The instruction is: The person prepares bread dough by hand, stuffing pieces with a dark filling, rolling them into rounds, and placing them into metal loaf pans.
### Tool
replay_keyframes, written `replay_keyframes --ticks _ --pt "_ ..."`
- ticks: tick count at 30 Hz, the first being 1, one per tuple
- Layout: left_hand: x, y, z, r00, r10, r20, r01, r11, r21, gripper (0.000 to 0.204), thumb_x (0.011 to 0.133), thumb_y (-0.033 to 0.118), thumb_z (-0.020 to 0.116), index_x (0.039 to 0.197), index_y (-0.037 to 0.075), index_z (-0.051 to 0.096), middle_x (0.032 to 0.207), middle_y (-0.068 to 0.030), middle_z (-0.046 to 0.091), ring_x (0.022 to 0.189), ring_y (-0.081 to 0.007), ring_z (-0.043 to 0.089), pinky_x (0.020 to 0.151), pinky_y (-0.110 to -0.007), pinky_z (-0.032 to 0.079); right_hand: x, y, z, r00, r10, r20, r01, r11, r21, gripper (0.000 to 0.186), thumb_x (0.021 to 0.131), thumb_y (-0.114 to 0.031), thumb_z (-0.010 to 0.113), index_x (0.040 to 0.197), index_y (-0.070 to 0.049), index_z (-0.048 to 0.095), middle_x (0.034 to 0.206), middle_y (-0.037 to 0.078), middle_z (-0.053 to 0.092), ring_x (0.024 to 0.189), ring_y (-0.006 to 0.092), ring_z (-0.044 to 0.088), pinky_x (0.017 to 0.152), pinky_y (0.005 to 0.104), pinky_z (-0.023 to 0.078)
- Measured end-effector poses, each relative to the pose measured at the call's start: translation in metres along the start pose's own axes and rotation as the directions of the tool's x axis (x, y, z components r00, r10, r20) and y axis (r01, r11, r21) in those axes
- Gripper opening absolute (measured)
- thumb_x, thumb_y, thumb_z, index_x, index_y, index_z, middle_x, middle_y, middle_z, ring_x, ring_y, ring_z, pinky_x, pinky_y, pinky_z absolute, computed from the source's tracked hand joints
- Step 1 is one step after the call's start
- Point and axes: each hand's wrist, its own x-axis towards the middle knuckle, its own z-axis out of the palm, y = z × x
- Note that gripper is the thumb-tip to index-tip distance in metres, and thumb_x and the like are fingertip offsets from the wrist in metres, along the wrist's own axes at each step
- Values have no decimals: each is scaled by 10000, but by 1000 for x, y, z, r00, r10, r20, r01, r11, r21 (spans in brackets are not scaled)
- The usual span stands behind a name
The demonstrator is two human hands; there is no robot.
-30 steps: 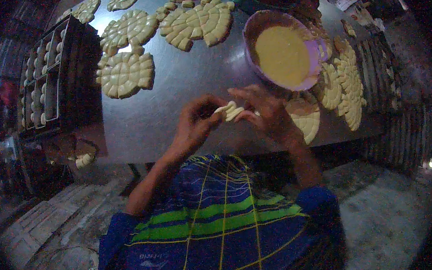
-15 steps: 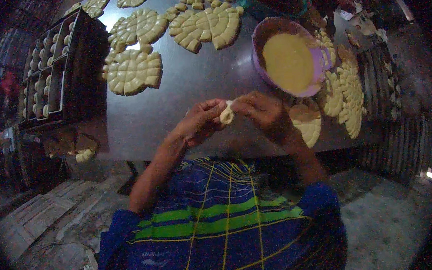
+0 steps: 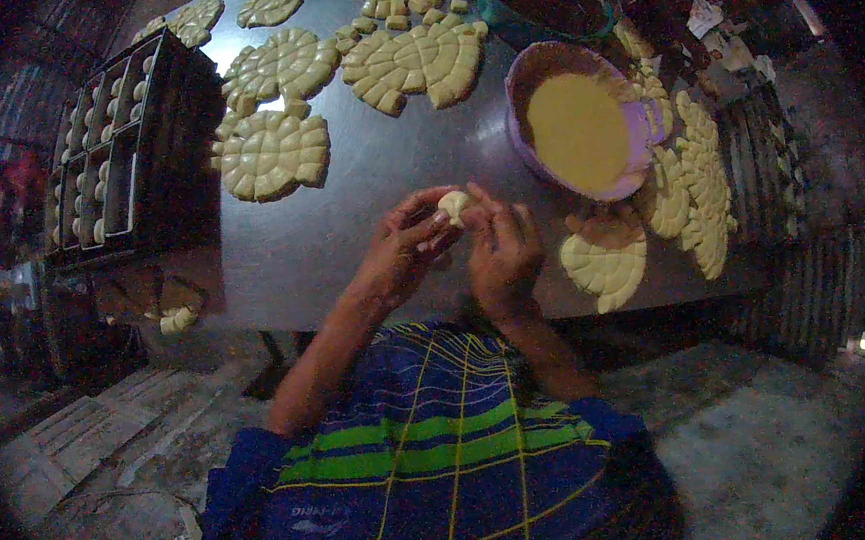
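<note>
A small lump of pale dough (image 3: 454, 204) sits above the near part of the metal table (image 3: 377, 194). My left hand (image 3: 405, 240) pinches it between thumb and fingers. Against its right side are the fingertips of my right hand (image 3: 504, 250), curled and closed in on the same lump. To the right of my hands, a scored dough round (image 3: 605, 266) lies near the table edge. Beyond it stands a purple tub (image 3: 520, 128) holding a yellowish, paste-like filling (image 3: 578, 129).
Several dough slabs cut into small pieces (image 3: 416, 65) cover the far side. Another cut slab (image 3: 272, 156) lies at left, beside a dark stack of trays (image 3: 178, 137) with dough balls in compartments. More dough (image 3: 705, 191) lines the right side. A green-rimmed container (image 3: 500, 22) stands at the back.
My right hand has moved left and closer to my body. The dough lump looks rounder and sits slightly higher between my fingers.
</note>
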Motion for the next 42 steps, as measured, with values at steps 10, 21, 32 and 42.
replay_keyframes --ticks 10,21,32,42 --pt "-2 0 6 995 89 -32 -81 978 192 304 926 180 628 1210 86 576 1071 -5 635 901 -88 582 603 -232 456 4 6 -6 993 102 61 -110 983 149 157 855 -90 664 1006 -78 707 945 85 675 920 247 642 765 354 531" --pt "-2 -12 -5 997 74 -18 -73 997 31 310 924 202 629 1211 96 578 1020 -8 624 845 -70 566 609 -239 450 6 4 -8 978 154 142 -158 987 22 164 801 -124 723 955 -71 702 878 96 673 841 270 635 759 368 508" --pt "3 -7 1 987 -44 -158 65 989 135 314 917 322 654 1109 78 610 964 -21 633 843 -131 599 630 -273 471 17 36 -10 912 91 401 -268 871 412 187 808 -50 690 992 -80 707 941 88 707 863 269 668 826 359 514" --pt "4 2 -2 984 -90 -154 120 973 195 301 909 302 661 1045 34 647 901 -41 648 792 -140 614 645 -294 498 17 54 -12 828 -499 255 456 864 213 290 725 -20 715 997 -121 719 1026 57 665 931 278 612 799 395 508"
